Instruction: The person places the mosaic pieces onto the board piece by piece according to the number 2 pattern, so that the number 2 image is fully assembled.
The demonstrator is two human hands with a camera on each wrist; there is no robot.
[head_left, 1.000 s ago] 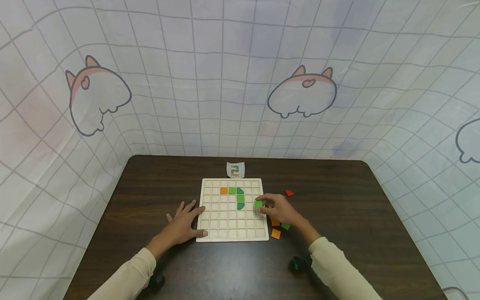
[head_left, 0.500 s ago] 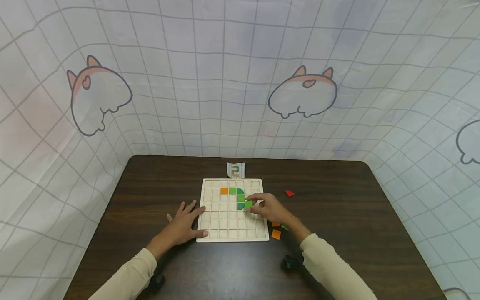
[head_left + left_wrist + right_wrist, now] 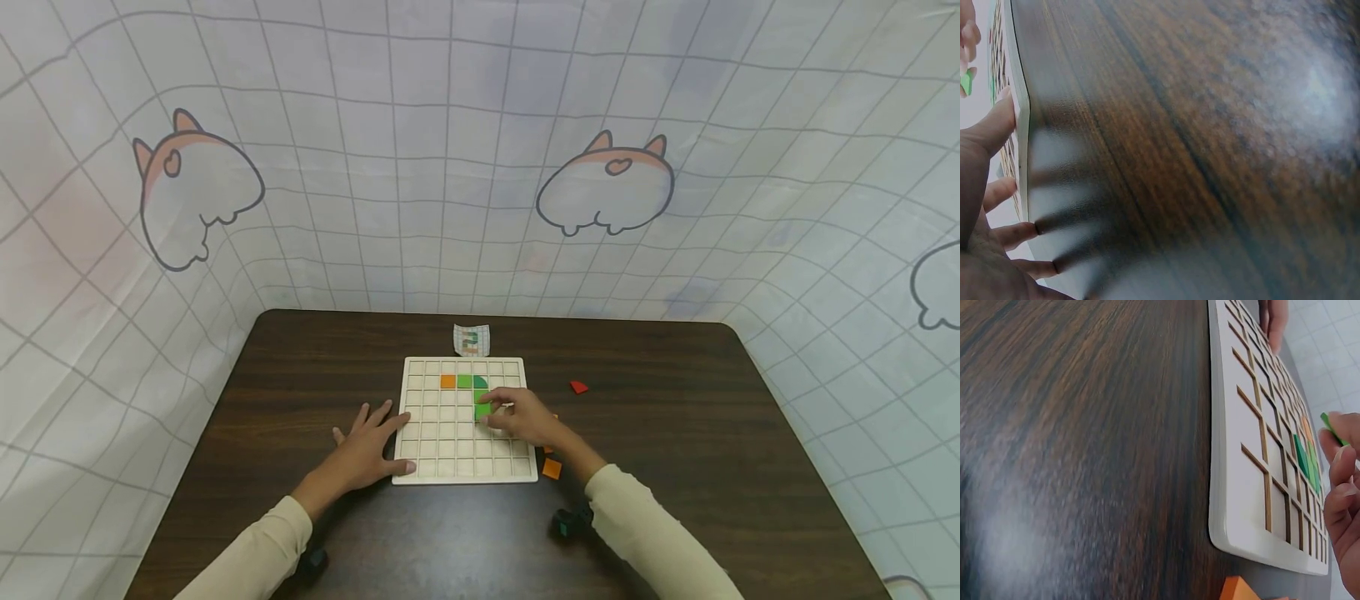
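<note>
My right hand pinches a green square tile between thumb and fingers, over the cream grid board. In the right wrist view the pinched tile is tilted, close over the board, near a dark green tile lying in the grid. On the board's upper part are an orange square tile, a green square tile and a dark green rounded tile; another green square is partly behind my fingers. My left hand has its fingers spread, thumb and index finger resting on the board's left edge.
A small printed card lies behind the board on the dark wooden table. To the right are a red tile and an orange tile, with more loose tiles partly hidden under my right arm.
My right hand has moved left across the board with the green square tile, from its right edge to over the dark green tile. The left hand has stayed in place.
</note>
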